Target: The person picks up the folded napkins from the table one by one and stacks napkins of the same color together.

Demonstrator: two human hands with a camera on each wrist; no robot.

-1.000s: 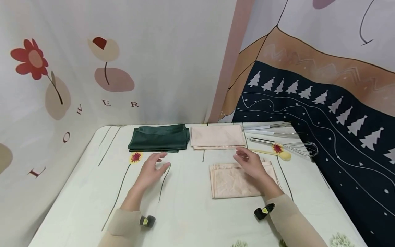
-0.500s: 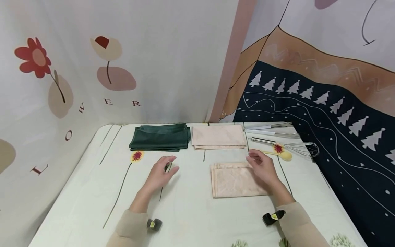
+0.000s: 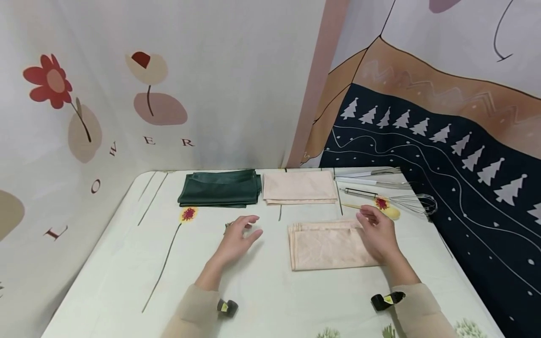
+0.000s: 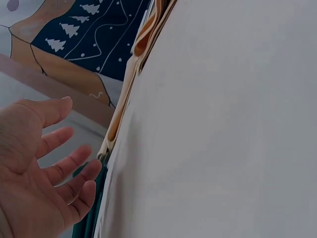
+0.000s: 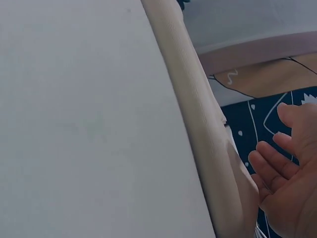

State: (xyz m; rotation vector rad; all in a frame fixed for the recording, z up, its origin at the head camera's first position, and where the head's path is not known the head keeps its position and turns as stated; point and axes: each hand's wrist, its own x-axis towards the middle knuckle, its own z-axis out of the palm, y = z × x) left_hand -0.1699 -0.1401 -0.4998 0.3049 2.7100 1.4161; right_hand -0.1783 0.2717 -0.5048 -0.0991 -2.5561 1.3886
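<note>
A folded pale pink cloth point(image 3: 329, 246) lies in the middle of the table, its right end partly covered by my right hand point(image 3: 379, 232). That hand hovers with relaxed fingers and holds nothing; in the right wrist view its fingers point(image 5: 272, 166) are spread a little beside the cloth's folded edge point(image 5: 188, 109). My left hand point(image 3: 237, 239) is to the left of this cloth, above the tabletop, loosely bent and with nothing in it. Behind it lie a folded dark green cloth point(image 3: 220, 188) and a second folded pink cloth point(image 3: 300, 187), side by side at the back.
At the back right lie a metal whisk point(image 3: 363, 193), a yellow spoon point(image 3: 393, 213) and white-handled utensils point(image 3: 359, 180). The white tablecloth point(image 3: 270, 300) bears printed flowers. Patterned curtains stand behind and to the sides of the table.
Both hands have moved to the right, the left one toward the front pink cloth, the right one toward that cloth's right end. The cloths and utensils have stayed in place.
</note>
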